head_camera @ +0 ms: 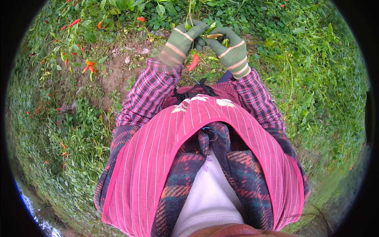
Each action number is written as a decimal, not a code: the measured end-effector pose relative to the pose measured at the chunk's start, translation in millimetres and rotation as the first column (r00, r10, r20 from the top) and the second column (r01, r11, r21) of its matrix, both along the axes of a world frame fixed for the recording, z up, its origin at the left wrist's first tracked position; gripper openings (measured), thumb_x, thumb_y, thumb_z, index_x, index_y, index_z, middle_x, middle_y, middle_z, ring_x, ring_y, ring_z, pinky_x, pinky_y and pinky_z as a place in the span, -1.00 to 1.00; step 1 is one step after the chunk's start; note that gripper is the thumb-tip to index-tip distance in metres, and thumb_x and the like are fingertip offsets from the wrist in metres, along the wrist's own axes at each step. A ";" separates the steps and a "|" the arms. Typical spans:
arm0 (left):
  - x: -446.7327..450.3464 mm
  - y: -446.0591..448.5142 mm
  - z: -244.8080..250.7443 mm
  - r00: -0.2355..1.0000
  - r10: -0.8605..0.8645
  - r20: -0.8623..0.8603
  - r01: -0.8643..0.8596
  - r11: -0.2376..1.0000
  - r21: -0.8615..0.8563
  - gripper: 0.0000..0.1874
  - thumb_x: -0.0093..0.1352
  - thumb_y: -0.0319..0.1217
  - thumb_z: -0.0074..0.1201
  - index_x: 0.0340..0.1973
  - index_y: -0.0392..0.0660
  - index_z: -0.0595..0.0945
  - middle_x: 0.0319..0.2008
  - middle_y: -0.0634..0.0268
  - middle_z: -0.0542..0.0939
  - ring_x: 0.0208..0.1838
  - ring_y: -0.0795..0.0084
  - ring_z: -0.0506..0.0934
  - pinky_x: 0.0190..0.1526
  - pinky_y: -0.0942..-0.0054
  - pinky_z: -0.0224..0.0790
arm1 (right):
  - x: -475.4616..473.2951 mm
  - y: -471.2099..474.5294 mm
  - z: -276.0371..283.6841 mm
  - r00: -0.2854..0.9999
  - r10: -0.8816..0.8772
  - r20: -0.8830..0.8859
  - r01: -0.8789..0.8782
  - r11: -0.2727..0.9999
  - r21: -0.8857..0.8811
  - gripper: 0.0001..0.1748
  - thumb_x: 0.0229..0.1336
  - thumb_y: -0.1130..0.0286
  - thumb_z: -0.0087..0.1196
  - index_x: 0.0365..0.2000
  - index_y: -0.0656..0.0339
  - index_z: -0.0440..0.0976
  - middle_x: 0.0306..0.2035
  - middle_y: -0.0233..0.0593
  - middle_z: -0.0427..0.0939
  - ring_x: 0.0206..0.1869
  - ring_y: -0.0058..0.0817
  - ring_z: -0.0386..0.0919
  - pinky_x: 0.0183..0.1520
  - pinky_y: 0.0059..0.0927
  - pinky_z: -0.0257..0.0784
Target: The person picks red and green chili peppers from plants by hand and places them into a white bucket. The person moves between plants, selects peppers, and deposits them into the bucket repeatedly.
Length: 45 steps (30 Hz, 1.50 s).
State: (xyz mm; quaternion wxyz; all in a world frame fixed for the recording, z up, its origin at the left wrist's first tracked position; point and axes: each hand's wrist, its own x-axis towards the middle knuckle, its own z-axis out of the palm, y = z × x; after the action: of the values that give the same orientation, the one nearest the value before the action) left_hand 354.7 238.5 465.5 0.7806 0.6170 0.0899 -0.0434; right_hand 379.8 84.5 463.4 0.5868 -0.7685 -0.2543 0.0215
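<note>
My left hand (181,41), in a green knit glove with pale stripes, closes around a stem (190,13) of a chili pepper plant. Close by on the right, my right hand (231,49) wears a matching glove. Between its thumb and fingers lies a brownish-orange chili pepper (214,35). Green leaves (211,27) poke out between both hands, and the dark fingertips partly hide one another. Just below them hangs a red chili pepper (194,62), with a pale green chili pepper (213,58) to its right.
More chili plants with red fruit (88,66) grow on the left beside bare soil (114,74). Dense green foliage (311,59) fills the right side. A pink striped apron (139,166) covers my front, with a black strap (195,91) at its waist.
</note>
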 end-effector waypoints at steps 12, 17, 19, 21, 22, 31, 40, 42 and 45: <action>-5.3 8.5 -15.8 0.953 -0.271 0.139 0.304 0.866 -0.397 -0.65 0.35 -0.08 -0.28 -0.47 -0.07 0.41 -0.81 0.51 0.09 -0.79 0.65 0.00 -0.72 0.59 -0.22 | 17.8 -14.5 -4.8 0.542 0.666 -0.513 0.091 0.560 0.823 -0.94 0.01 0.54 -0.18 -0.43 0.24 0.28 -0.56 -0.34 0.39 -0.78 -0.69 0.09 -0.72 -0.67 0.04; 1.6 8.3 -10.5 0.998 0.004 -0.069 -0.021 0.970 -0.243 -0.60 0.28 -0.01 -0.16 -0.65 0.00 0.30 -0.84 0.51 0.10 -0.79 0.66 0.05 -0.77 0.61 -0.23 | 12.7 -26.0 -3.5 0.691 0.442 -0.572 -0.103 0.843 0.527 -0.89 -0.05 0.56 -0.20 -0.43 0.28 0.30 -0.52 -0.31 0.43 -0.70 -0.69 0.21 -0.67 -0.70 0.09; 3.9 7.0 -8.9 0.991 0.101 -0.082 -0.120 0.957 -0.263 -0.60 0.28 -0.03 -0.15 -0.67 0.00 0.30 -0.85 0.50 0.11 -0.79 0.65 0.07 -0.79 0.61 -0.24 | -0.2 -27.5 0.6 0.765 0.331 -0.552 -0.195 0.937 0.291 -0.89 -0.07 0.55 -0.15 -0.43 0.30 0.32 -0.52 -0.31 0.45 -0.65 -0.68 0.28 -0.63 -0.70 0.15; 5.2 6.9 -8.2 0.984 0.150 -0.095 -0.166 0.968 -0.188 -0.60 0.29 -0.03 -0.18 -0.65 -0.04 0.35 -0.85 0.47 0.17 -0.78 0.63 0.13 -0.75 0.61 -0.13 | -11.6 -17.8 2.5 0.872 0.222 -0.436 -0.190 0.975 0.115 -0.84 -0.12 0.51 -0.03 -0.42 0.32 0.36 -0.55 -0.32 0.45 -0.58 -0.68 0.37 -0.54 -0.67 0.26; 5.8 6.5 -8.5 0.983 0.165 -0.082 -0.176 0.970 -0.166 -0.60 0.30 -0.03 -0.19 -0.62 -0.06 0.38 -0.85 0.46 0.20 -0.77 0.62 0.15 -0.73 0.62 -0.08 | -15.9 -13.5 4.2 0.895 0.220 -0.388 -0.194 0.975 0.104 -0.82 -0.13 0.50 -0.01 -0.41 0.32 0.37 -0.56 -0.33 0.45 -0.57 -0.68 0.38 -0.52 -0.66 0.27; -3.9 9.1 -12.2 0.967 -0.149 0.206 0.244 0.770 -0.589 -0.56 0.27 -0.12 -0.14 -0.17 -0.26 0.42 -0.30 0.19 0.51 -0.33 0.41 0.47 -0.29 0.49 0.36 | -4.1 4.3 1.3 0.851 0.062 -0.521 0.100 0.955 0.278 -0.84 -0.01 0.39 -0.01 -0.45 0.29 0.38 -0.64 -0.34 0.39 -0.72 -0.71 0.24 -0.71 -0.68 0.06; -5.2 5.5 -16.9 0.958 -0.136 0.251 0.148 0.989 -0.029 -0.68 0.21 -0.34 0.02 -0.19 -0.27 0.46 -0.32 0.19 0.53 -0.36 0.45 0.50 -0.30 0.50 0.38 | -3.5 0.7 6.4 0.730 0.225 -0.646 0.126 0.884 0.451 -0.83 0.01 0.35 0.00 -0.44 0.26 0.36 -0.66 -0.38 0.35 -0.75 -0.71 0.16 -0.72 -0.69 0.00; -5.6 1.9 -19.1 0.975 -0.055 0.216 0.102 0.971 -0.214 -0.80 0.24 -0.45 -0.02 -0.24 -0.25 0.48 -0.40 0.22 0.53 -0.43 0.45 0.50 -0.40 0.48 0.37 | -4.4 0.6 6.9 0.705 0.278 -0.652 0.102 0.870 0.482 -0.83 0.02 0.34 -0.01 -0.44 0.24 0.35 -0.66 -0.40 0.34 -0.76 -0.73 0.14 -0.72 -0.69 -0.02; -7.9 -3.9 -20.6 0.956 -0.091 0.280 0.254 0.736 -0.627 -0.81 0.24 -0.42 -0.01 -0.26 -0.23 0.48 -0.42 0.23 0.52 -0.45 0.46 0.48 -0.43 0.50 0.34 | -2.9 -2.2 6.5 0.555 0.527 -0.644 0.066 0.744 0.665 -0.83 0.05 0.31 -0.05 -0.47 0.19 0.32 -0.69 -0.49 0.28 -0.78 -0.77 0.08 -0.70 -0.68 -0.04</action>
State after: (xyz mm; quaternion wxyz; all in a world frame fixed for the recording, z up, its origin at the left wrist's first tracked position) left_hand 346.8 234.6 444.8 0.9446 0.3097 -0.0804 -0.0727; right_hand 377.0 82.4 469.9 0.8443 -0.3901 -0.0591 0.3627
